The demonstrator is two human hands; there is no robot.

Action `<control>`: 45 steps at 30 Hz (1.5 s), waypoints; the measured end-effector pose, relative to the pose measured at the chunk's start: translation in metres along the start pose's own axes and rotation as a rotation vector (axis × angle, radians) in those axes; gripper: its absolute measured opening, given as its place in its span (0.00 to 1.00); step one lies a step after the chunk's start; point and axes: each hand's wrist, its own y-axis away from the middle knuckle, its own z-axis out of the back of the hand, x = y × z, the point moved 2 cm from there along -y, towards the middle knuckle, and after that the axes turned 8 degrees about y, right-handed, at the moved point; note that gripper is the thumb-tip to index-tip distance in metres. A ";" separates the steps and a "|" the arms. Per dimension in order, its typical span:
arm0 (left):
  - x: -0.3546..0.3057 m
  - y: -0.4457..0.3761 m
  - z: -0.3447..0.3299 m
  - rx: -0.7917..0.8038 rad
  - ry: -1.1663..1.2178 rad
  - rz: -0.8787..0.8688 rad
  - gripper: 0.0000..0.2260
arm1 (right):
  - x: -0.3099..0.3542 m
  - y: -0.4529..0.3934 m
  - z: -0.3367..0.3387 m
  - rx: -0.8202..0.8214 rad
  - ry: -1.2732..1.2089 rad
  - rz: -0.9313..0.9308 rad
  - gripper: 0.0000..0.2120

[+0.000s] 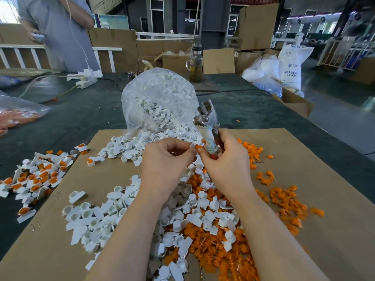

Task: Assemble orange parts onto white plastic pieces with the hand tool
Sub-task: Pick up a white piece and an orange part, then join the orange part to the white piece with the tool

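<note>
Orange part meets white piece between my fingertips

Orange part (198,147) sits at the centre of the frame, pinched at the tips of my right hand (227,165), touching a small white piece (192,146) that my left hand (166,159) pinches between thumb and forefinger. My right grip is also wrapped round the handle of the hand tool (207,118), whose metal head stands upright above my knuckles, in front of a clear bag of white pieces (160,98) lying open at mid-frame.

Below my hands a cardboard sheet (324,179) covers the dark surface (91,110). Loose white pieces (97,220) are heaped on it at lower centre and left; loose orange parts (284,199) spread to the lower right, the two piles mixing under my forearms. At the left edge lies a pile of finished pieces (38,177), white with orange set in them. A bag of orange parts (18,116) rests at far left. A glass bottle (195,63) stands at the far edge of the surface, and a person in a grey shirt (60,27) stands at upper left
</note>
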 end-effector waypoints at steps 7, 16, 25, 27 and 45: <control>-0.001 0.001 0.000 0.008 -0.083 -0.058 0.06 | -0.002 -0.002 -0.001 0.017 0.014 -0.006 0.15; -0.001 0.001 -0.004 -0.041 -0.112 -0.068 0.05 | -0.005 -0.003 0.000 0.097 -0.026 -0.017 0.14; 0.003 -0.005 0.001 -0.080 0.071 0.044 0.05 | -0.003 -0.004 0.006 0.244 -0.077 -0.053 0.06; 0.003 -0.007 0.002 -0.079 0.176 0.068 0.04 | -0.004 -0.004 0.008 0.316 -0.109 -0.073 0.06; -0.002 -0.007 0.009 -0.007 0.398 0.000 0.05 | -0.001 0.000 0.008 0.652 -0.123 -0.007 0.06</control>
